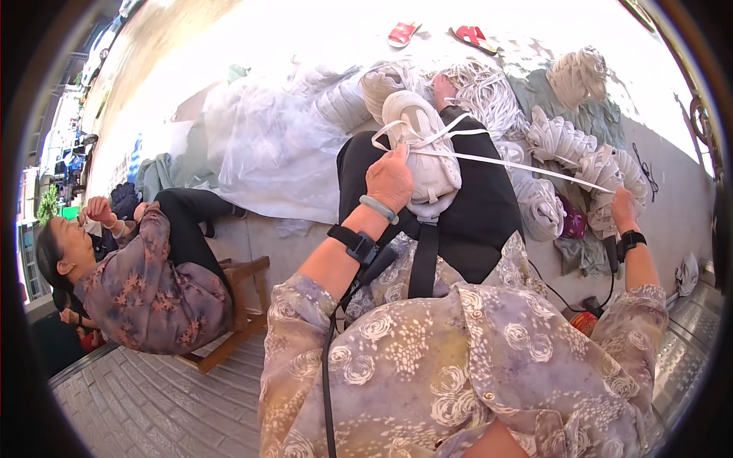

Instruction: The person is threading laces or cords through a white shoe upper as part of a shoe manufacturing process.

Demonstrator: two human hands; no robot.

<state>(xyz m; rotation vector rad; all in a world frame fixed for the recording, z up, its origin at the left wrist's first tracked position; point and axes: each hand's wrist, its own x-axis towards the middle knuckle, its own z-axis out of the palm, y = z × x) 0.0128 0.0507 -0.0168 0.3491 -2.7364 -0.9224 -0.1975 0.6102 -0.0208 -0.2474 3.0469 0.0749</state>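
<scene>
Floral blouse [458, 366], grey paving [145, 404], wooden stool [237, 305], sunlit concrete ground [252, 38]

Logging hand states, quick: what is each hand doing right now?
Left hand: closed on the white shoe on the lap.
Right hand: closed on the white lace, drawn taut.

I read this as an outdoor street-side piecework spot, not a proper workshop: sunlit pavement [229, 30] at 12 o'clock, grey paving bricks [145, 404] at 7. Bundles of white cord [561, 137] heaped at 2, a clear plastic sack [267, 153] at 11. A second person sits on a wooden stool [240, 275] at 9.
</scene>
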